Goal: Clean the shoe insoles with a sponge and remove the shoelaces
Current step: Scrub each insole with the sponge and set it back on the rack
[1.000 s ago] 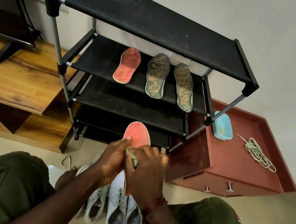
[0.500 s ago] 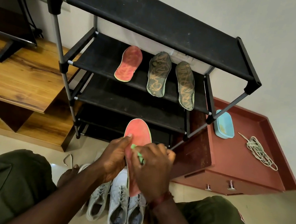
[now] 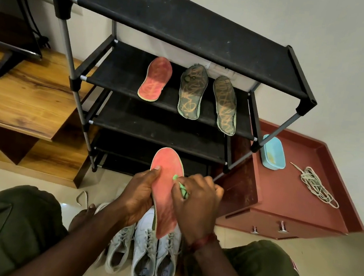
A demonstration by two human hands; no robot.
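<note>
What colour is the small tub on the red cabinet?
The tub is light blue, head view.

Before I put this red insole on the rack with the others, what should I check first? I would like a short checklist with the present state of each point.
1. Left hand grips the red insole: ok.
2. Right hand holds the green sponge against the insole: ok.
3. Insole wiped over its whole length: cannot tell.
4. Free room on the rack shelf beside the other red insole: ok.
5. Laces out of the grey shoes below: not ok, they are laced.
6. Water in the blue tub: cannot tell.
</note>
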